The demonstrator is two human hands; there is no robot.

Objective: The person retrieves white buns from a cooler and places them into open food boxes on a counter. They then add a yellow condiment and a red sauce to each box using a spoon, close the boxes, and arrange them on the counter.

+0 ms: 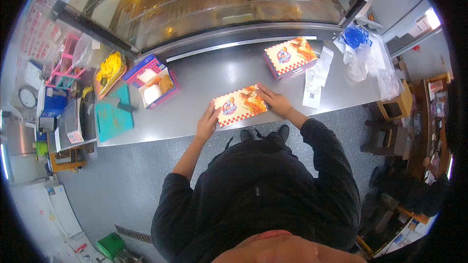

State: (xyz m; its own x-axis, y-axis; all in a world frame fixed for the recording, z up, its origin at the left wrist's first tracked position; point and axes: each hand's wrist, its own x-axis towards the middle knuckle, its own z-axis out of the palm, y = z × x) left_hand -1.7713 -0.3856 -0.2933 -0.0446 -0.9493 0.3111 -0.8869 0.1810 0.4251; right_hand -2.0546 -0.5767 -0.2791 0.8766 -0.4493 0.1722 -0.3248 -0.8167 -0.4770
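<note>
A closed cardboard food box (241, 105) with a picture of fried food and a red checkered edge lies near the counter's front edge, between my hands. My left hand (208, 121) grips its left end, fingers along the side. At the right end, my right hand (274, 100) holds the box's far corner. A second closed food box (291, 56) sits farther back on the right, beside long paper receipts (317, 78). To the left stands an open food box (155, 91) with fried pieces and white tubs inside.
On the left of the steel counter (195, 73) are a teal cutting board (114, 117) with a knife (119, 103) and a tray of yellow food (111, 70). Plastic bags (363, 58) pile at the right. A glass display case (219, 5) runs behind. Another person (414, 190) is at far right.
</note>
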